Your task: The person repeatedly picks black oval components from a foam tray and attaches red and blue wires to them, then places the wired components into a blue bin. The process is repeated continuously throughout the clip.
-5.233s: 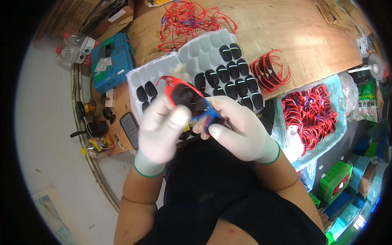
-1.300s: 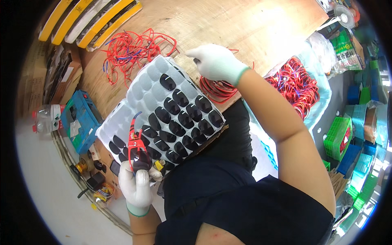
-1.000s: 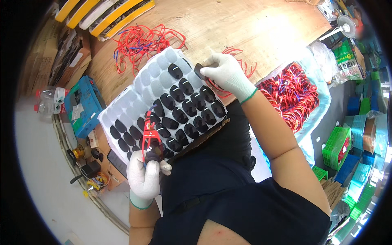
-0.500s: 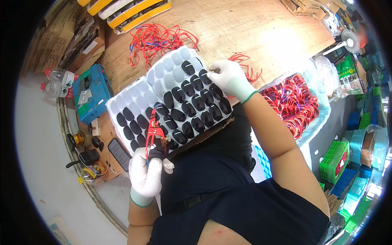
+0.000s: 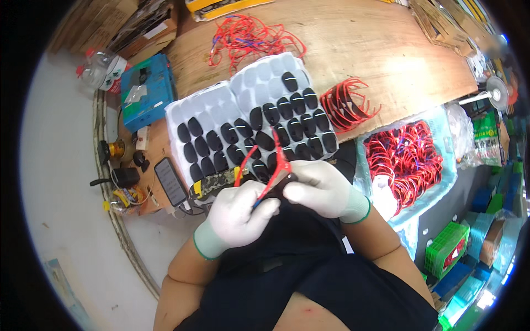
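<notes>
Far left: clear bottles (image 5: 107, 69) with red caps, contents unclear. Next, a blue box (image 5: 160, 83) with a scrap of clear plastic on top; can't see inside. Phone (image 5: 170, 181) lies on the table just below the white pocketed trays (image 5: 207, 102). Trays sit edge to edge, dark lenses (image 5: 271, 113) in the lower pockets, plus one higher up at the right. Patterned item (image 5: 218, 185) with yellow ends at the near edge.

Left hand (image 5: 238, 216), gloved: fingers curled closed, thumb pressed in, gripping the near end of a red glasses frame (image 5: 284, 164). Frame is up in front of the trays, temples pointing away, between both hands. Right hand (image 5: 324, 190), also gloved: thumb and fingers pinched nearly together at the frame's right side, dark lens (image 5: 287, 179) there (can't tell if it's seated).

Beyond the trays, a loose red tangle (image 5: 254, 41). Right of them, nested red frames (image 5: 350, 105) with dark lenses. Then a light-blue basket (image 5: 450, 157), plastic-lined, heaped with red frames (image 5: 406, 154). Lower right, green crate (image 5: 436, 256), reddish contents, too small to tell.
</notes>
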Available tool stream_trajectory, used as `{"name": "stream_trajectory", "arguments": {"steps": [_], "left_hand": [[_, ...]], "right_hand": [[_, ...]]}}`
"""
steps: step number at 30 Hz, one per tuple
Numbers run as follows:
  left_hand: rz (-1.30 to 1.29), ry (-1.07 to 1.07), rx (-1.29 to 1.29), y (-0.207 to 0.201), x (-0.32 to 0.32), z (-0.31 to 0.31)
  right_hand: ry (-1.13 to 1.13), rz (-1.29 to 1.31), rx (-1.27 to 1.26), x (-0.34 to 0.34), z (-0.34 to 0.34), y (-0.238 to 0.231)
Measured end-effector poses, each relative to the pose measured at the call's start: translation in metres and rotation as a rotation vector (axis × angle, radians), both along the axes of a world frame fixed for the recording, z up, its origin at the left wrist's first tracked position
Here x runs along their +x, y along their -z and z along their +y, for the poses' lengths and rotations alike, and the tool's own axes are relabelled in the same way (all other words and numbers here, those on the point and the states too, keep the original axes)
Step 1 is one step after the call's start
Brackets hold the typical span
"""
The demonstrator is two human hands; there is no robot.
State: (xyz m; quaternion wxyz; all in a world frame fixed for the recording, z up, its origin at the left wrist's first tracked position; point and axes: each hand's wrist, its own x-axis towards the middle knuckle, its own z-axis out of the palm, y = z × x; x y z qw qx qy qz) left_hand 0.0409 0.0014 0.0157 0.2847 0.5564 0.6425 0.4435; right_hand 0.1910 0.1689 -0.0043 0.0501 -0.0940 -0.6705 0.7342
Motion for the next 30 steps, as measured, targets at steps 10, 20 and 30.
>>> {"name": "stream_trajectory", "arguments": {"steps": [10, 20, 30], "left_hand": [[-0.141, 0.152, -0.116, -0.016, -0.015, -0.014], [-0.393, 0.172, -0.289, -0.044, -0.041, -0.060], [-0.222, -0.031, 0.173, -0.006, -0.032, -0.036]], "right_hand": [[0.027, -0.023, -0.663, -0.016, -0.017, 0.012], [-0.185, -0.097, -0.690, -0.045, -0.035, -0.005], [-0.322, -0.178, -0.239, -0.070, 0.014, -0.041]]}}
